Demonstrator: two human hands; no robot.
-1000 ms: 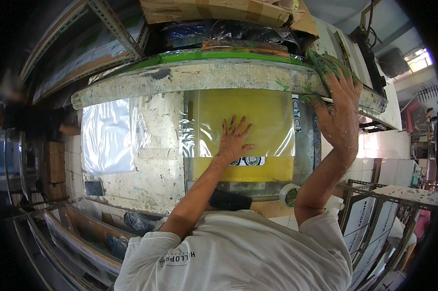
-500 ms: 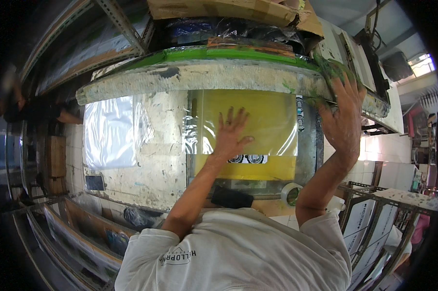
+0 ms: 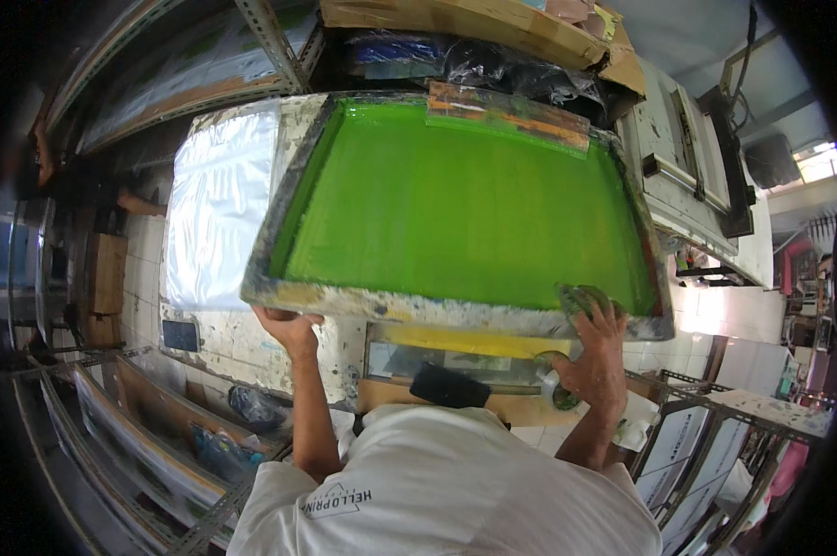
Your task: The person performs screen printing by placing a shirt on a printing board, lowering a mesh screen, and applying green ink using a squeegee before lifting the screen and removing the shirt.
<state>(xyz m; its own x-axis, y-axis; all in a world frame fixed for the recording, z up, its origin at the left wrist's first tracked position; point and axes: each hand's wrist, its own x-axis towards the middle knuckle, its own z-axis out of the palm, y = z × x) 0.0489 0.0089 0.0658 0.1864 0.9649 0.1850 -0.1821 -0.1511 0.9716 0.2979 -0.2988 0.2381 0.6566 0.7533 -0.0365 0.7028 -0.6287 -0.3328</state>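
A screen printing frame with green mesh lies tilted over the table in front of me. Its near edge is between my two hands. My left hand grips the near left corner from below, fingers partly hidden under the frame. My right hand curls its green-smeared fingers over the near edge toward the right. A squeegee with a worn wooden handle rests along the frame's far side. Beneath the near edge a strip of yellow surface shows; the frame hides the rest of it.
Glossy clear plastic sheets lie left of the frame. A black flat object and a tape roll sit at the table's near edge. Racks stand near left. Cardboard lies beyond; another person's arm shows far left.
The frame has come down from its raised position over the yellow surface. My left hand has moved from the clear sheet there to the frame's left corner; my right hand has come nearer with the edge.
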